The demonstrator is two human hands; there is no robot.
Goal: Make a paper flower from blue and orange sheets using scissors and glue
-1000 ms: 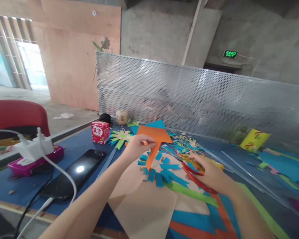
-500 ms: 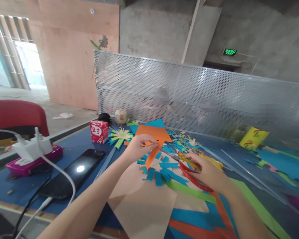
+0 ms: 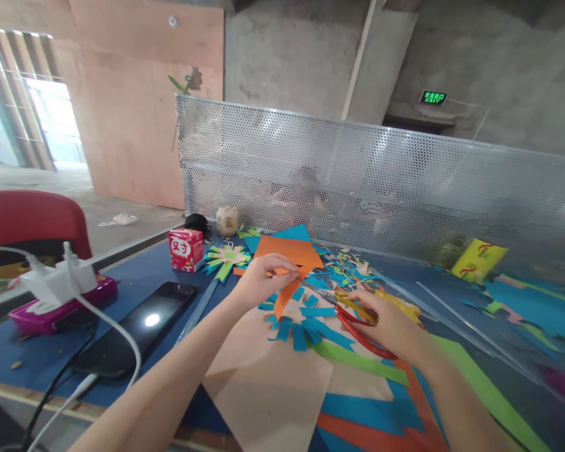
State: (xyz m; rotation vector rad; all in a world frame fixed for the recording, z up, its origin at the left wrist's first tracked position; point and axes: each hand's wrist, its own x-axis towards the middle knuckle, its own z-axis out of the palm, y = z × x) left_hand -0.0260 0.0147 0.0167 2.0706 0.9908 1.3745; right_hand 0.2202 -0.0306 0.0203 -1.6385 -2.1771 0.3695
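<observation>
My left hand (image 3: pixel 262 281) pinches an orange paper strip (image 3: pixel 286 301) between thumb and fingers, and the strip's end hangs down. My right hand (image 3: pixel 390 319) grips scissors (image 3: pixel 361 329) with red and yellow handles. Their metal blades point left and reach the orange strip close to my left fingertips; whether they touch the paper is hard to see. Beneath lies a blue fringed paper piece (image 3: pixel 299 336) on beige paper (image 3: pixel 270 386). Behind my left hand sits a larger orange sheet (image 3: pixel 287 249) over blue paper (image 3: pixel 297 232).
Paper scraps (image 3: pixel 351 271) and a blue-green paper flower (image 3: pixel 226 254) lie around. At left are a phone (image 3: pixel 136 329), a power strip (image 3: pixel 66 307) with cables, and a red box (image 3: pixel 186 250). A perforated metal screen (image 3: pixel 263 157) stands behind; a yellow packet (image 3: pixel 479 260) is at right.
The scissors' handles have come slightly closer together and the red handle has risen a little. My left hand stays in place on the orange strip.
</observation>
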